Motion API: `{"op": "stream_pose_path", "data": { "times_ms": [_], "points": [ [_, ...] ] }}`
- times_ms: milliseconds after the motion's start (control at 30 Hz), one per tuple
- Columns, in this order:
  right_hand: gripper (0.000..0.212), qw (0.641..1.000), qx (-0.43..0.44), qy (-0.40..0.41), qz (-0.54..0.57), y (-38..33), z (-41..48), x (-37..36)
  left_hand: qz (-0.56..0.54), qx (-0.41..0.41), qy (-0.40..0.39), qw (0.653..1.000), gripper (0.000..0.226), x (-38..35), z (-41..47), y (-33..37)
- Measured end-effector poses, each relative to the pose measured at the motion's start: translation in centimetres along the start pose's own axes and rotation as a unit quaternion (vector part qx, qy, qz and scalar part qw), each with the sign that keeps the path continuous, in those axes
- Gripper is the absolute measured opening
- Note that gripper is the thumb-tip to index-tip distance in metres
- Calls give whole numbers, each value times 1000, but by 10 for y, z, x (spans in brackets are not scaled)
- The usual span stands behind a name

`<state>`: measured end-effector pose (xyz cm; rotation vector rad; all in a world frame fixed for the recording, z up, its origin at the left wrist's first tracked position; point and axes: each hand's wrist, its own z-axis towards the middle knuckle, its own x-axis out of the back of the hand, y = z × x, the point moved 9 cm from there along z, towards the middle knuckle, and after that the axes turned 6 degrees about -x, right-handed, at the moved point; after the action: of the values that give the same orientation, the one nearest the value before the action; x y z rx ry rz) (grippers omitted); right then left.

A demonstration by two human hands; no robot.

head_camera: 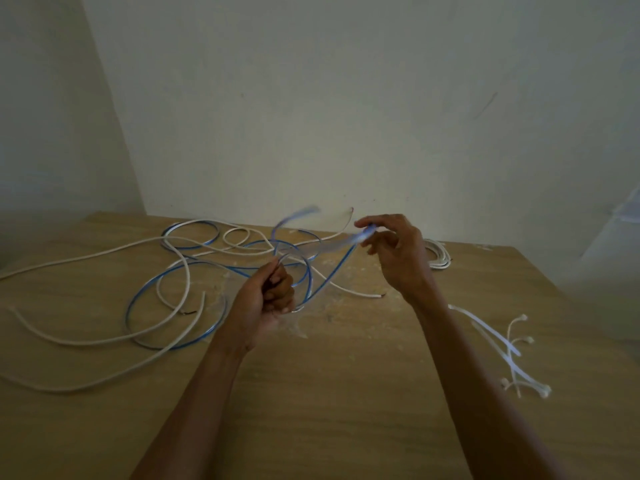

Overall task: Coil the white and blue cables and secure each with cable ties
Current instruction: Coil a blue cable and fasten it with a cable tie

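Observation:
A blue cable (142, 296) lies in loose loops across the wooden table (346, 393), tangled with long white cables (104, 337). My left hand (273, 296) grips a small loop of the blue cable above the table's middle. My right hand (398, 251) is raised further back and pinches a blurred stretch of the same blue cable between thumb and fingers. Several white cable ties (509, 351) lie loose at the right.
A coiled white cable bundle (440, 256) sits behind my right hand near the wall. The table's far edge meets a pale wall; its right edge runs diagonally beside a pale blurred shape at the far right.

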<state>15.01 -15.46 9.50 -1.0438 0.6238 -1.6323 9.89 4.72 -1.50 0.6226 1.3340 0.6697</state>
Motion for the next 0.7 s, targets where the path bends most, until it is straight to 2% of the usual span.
{"op": "stream_pose_path", "data": {
  "times_ms": [67, 100, 200, 267, 367, 400, 467, 567, 633, 700],
  "points": [
    [35, 999, 31, 1, -11, -5, -7, -7, 2, -7, 23, 1000, 50, 1, 2, -2],
    [36, 999, 17, -24, 20, -4, -10, -11, 18, -20, 29, 999, 47, 2, 4, 0],
    [37, 965, -74, -165, 189, 1, -26, -38, 120, -67, 23, 990, 41, 1, 3, 6],
    [40, 952, -107, -217, 189, 4, -40, -57, 174, -77, 0, 982, 40, -8, -1, 4],
    [27, 987, -48, -151, 24, 6, -45, -66, 193, -67, -26, 979, 44, -26, -5, -4],
    [30, 990, -43, -131, 6, 6, -48, -69, 194, -66, -25, 978, 46, -28, -5, -6],
    [36, 997, -35, -68, 15, 2, -54, -68, 210, -69, 0, 975, 47, -27, -4, -6],
    [7, 999, -8, 34, 21, -8, -66, -66, 278, -78, -7, 957, 52, -33, -7, -12],
    [14, 998, 30, 59, 1, -18, -74, -69, 308, -87, -37, 947, 42, -46, -13, -15],
    [15, 995, 61, 70, -30, -23, -75, -69, 269, -69, -38, 960, 32, -47, -13, -20]
  ]
}}
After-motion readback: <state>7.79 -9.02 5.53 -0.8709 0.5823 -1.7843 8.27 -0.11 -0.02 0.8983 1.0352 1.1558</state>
